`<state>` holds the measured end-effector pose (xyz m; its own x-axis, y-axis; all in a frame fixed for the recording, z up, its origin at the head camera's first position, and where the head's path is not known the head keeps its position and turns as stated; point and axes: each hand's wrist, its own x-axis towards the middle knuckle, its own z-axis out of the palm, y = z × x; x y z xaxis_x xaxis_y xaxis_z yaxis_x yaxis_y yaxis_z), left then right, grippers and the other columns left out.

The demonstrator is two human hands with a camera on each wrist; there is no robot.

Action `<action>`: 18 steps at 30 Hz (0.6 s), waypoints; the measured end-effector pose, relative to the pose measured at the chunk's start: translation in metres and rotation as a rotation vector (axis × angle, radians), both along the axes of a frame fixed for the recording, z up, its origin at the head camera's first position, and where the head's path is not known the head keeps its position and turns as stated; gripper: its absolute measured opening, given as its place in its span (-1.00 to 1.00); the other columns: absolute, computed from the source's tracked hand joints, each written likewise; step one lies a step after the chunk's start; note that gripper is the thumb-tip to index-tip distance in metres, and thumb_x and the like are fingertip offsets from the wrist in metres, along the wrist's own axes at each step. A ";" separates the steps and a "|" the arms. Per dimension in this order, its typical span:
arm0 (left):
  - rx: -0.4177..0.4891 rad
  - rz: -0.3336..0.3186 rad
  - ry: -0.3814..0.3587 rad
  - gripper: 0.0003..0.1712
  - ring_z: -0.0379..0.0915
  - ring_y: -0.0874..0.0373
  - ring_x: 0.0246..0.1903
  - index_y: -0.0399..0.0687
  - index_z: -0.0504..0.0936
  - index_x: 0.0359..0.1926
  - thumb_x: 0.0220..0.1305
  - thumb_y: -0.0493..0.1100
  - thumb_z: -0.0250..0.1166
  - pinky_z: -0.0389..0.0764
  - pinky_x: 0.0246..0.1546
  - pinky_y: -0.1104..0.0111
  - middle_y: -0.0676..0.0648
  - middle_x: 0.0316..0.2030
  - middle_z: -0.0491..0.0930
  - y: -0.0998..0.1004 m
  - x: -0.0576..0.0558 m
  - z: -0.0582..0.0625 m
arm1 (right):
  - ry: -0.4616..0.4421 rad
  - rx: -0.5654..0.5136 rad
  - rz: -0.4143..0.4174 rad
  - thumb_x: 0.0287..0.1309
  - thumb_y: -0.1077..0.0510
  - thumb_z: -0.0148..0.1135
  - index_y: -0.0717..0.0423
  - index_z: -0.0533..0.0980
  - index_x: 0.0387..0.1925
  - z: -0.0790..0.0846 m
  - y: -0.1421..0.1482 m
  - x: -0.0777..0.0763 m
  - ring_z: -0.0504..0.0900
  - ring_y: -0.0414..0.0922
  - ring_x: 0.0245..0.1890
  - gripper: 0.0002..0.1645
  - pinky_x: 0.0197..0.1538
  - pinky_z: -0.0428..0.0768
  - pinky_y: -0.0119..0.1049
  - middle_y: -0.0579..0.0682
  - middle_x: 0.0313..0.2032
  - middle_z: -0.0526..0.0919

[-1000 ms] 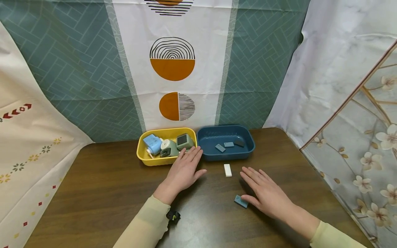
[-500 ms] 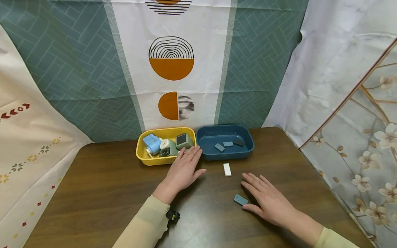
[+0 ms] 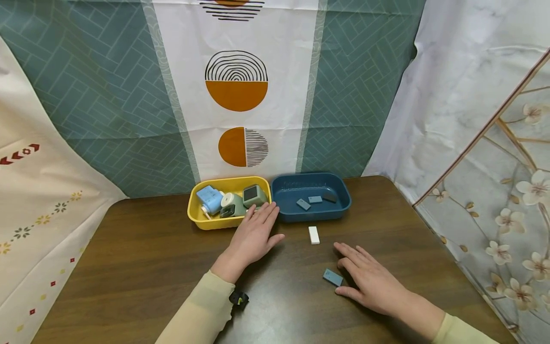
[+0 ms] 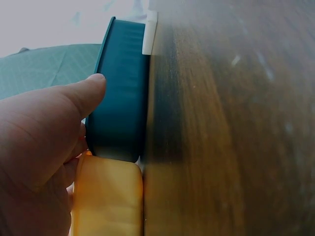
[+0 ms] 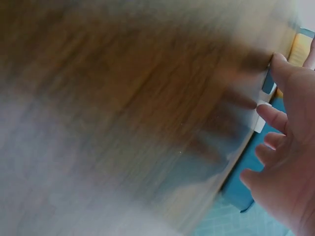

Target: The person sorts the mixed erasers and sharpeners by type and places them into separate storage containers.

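My left hand [image 3: 254, 235] lies with straight fingers over the front right corner of a yellow tray [image 3: 210, 225], its fingertips by the join with a dark blue tray [image 3: 311, 216]. In the left wrist view, the thumb is near the rim of the blue tray [image 4: 123, 88]. On the table, a small slate-blue rectangular block [image 3: 333, 277] lies just beside the thumb of my right hand [image 3: 371, 284]. That hand is spread, its index finger bent, and holds nothing. A white block [image 3: 314, 235] lies between this hand and the blue tray.
Inside the yellow tray are a light blue bottle-like item [image 3: 210, 199], a green box with a dark face [image 3: 254, 195] and a rounded green item [image 3: 232, 203]. Two slate blocks [image 3: 303, 204] and a darker one [image 3: 329, 197] lie in the blue tray. Patterned cloth [image 3: 356, 95] hangs behind.
My right hand has drawn back a little toward me, and its index finger has bent more. The slate-blue block is more exposed beside the thumb. My left hand stays in place.
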<state>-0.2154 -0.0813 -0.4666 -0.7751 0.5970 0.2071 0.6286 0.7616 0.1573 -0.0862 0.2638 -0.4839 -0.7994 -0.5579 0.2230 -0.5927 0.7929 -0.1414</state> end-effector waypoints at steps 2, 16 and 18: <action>0.009 -0.004 0.007 -0.06 0.03 -0.10 0.70 -0.16 0.26 0.72 0.63 0.29 0.26 -0.12 0.72 -0.07 -0.17 0.72 0.16 0.000 0.000 0.000 | -0.014 0.005 -0.003 0.37 -0.29 0.53 0.00 0.61 0.05 -0.001 0.000 0.000 0.39 0.14 0.59 -0.46 0.52 0.41 0.31 0.14 0.60 0.39; -0.011 0.007 -0.003 -0.06 -0.02 -0.07 0.72 -0.14 0.22 0.74 0.65 0.30 0.23 -0.17 0.73 -0.03 -0.15 0.73 0.12 0.000 -0.001 -0.002 | -0.059 0.007 0.008 0.44 -0.12 0.51 -0.10 0.53 -0.08 0.000 -0.003 -0.001 0.38 0.12 0.59 -0.67 0.54 0.38 0.30 0.16 0.59 0.41; -0.011 0.006 -0.001 -0.06 -0.02 -0.07 0.72 -0.13 0.23 0.74 0.65 0.30 0.23 -0.16 0.73 -0.03 -0.16 0.73 0.12 0.000 -0.002 -0.002 | -0.047 0.009 0.012 0.43 -0.10 0.52 -0.09 0.53 -0.10 0.000 -0.004 -0.001 0.39 0.12 0.59 -0.68 0.54 0.39 0.29 0.16 0.58 0.42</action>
